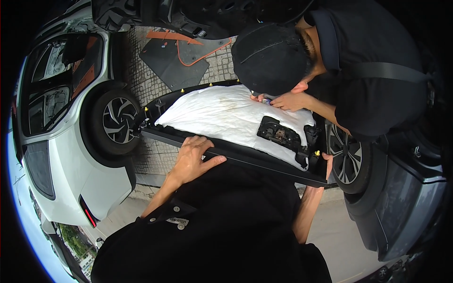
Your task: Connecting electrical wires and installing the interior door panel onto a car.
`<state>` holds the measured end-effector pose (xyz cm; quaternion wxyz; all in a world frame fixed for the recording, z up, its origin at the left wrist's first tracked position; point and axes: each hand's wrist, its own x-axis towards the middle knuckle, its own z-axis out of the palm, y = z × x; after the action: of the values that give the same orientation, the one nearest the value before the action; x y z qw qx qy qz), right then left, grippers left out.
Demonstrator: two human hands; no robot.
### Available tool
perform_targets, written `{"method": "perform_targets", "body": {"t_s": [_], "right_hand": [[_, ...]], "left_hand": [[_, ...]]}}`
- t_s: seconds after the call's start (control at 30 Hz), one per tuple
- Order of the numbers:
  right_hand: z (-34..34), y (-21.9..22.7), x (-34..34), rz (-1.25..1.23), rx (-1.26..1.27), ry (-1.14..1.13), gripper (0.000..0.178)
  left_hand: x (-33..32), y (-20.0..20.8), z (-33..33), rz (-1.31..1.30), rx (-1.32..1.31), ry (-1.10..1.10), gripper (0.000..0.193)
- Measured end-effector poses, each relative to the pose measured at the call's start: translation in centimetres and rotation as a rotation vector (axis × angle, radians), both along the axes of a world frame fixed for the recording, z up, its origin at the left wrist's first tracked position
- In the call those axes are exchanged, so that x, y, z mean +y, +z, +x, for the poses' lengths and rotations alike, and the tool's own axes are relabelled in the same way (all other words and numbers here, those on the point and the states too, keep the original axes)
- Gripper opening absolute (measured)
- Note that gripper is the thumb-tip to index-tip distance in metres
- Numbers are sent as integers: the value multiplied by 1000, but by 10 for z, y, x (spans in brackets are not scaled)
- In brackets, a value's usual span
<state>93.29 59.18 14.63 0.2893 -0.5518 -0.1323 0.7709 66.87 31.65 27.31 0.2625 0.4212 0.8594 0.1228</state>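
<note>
A black car trim panel [226, 153] lies in front of me, its back face up. White padding [212, 109] covers most of that face, with a cutout around a black plastic mechanism [279, 134]. My left hand [192, 156] grips the panel's near edge, thumb along the outside and fingers over the rim. At the right end, my right hand [326, 166] holds the corner from beneath, with fingers up its side. Yellow clips [317, 153] stand along the rim. Another person's hands [289, 101] press on the padding's far side, with a small item partly hidden in them.
The other person, in a black cap [271, 59], leans over the panel's far right. A white car [75, 155] stands on the left and a dark grey car [406, 198] on the right. Dark mats with orange edging [174, 61] lie on the paved ground beyond the panel.
</note>
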Motion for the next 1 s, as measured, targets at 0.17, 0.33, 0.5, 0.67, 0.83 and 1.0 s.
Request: {"method": "perform_targets", "body": {"t_s": [0.17,0.33,0.5,0.67,0.83,1.0], "right_hand": [[0,1,-3,14,-19,-44,48],[1,4,2,-15,-32,-11,55],[6,-3,5,-18,-26,7,47],[6,-4,5,-15,-68,-22,45],[1,2,5,19,-55,-32,46],[15,-14,5,5,-27,-9,52]], "left_hand": [[3,2,-4,-31,-56,-4,59],[0,3,-2,-61,-97,24,59],[-1,2,0,-36,-75,31,59],[0,1,1,-33,-40,19,58],[2,0,1,-6,-40,11,57],[5,1,0,9,-39,-2,56]]}}
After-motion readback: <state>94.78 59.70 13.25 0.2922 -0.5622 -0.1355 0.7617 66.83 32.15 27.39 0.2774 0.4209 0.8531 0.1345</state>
